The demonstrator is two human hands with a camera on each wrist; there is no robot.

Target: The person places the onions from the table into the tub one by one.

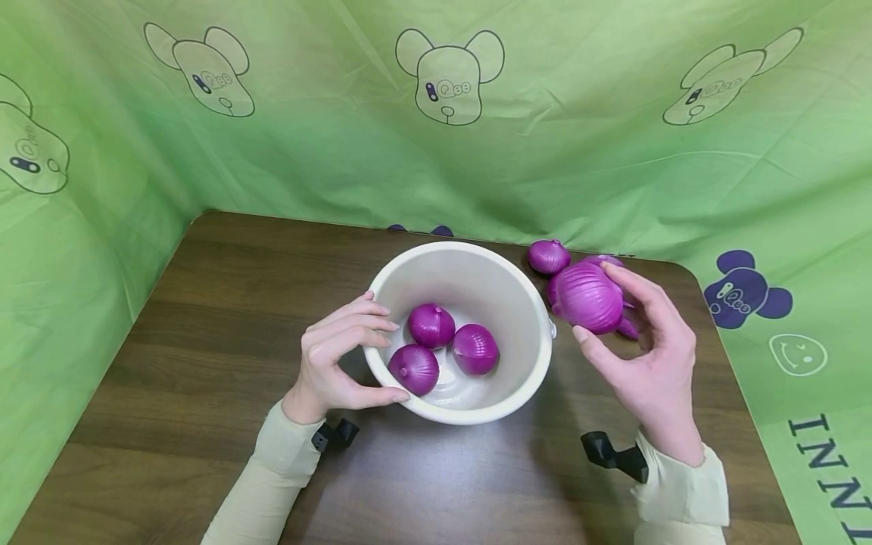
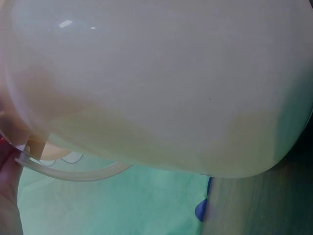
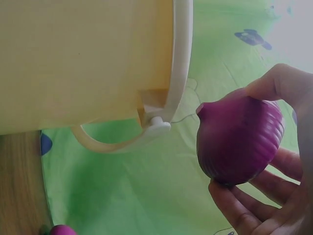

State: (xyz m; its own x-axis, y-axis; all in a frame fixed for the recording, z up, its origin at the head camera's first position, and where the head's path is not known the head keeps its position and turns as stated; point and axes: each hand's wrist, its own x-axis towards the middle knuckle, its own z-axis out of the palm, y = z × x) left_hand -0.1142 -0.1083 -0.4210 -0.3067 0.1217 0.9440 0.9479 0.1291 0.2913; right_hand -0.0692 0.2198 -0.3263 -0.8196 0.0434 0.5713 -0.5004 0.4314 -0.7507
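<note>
In the head view a white bucket [image 1: 463, 415] stands on the table with three purple onions [image 1: 431, 325] inside it. My left hand [image 1: 344, 356] grips the bucket's left rim, fingers over the edge and thumb along the front. My right hand [image 1: 647, 341] pinches another purple onion [image 1: 587, 297] between thumb and fingers, just right of the bucket and apart from it. The right wrist view shows that held onion [image 3: 239, 139] level with the bucket rim [image 3: 181, 58]. The bucket's outer wall [image 2: 161, 88] fills most of the left wrist view.
Behind the held onion, several more purple items lie on the table, one a whole onion [image 1: 548, 257]; the others are partly hidden. The bucket's handle [image 3: 107, 146] hangs at its far side. Green printed cloth [image 1: 327, 151] rises at the brown table's [image 1: 225, 318] back edge.
</note>
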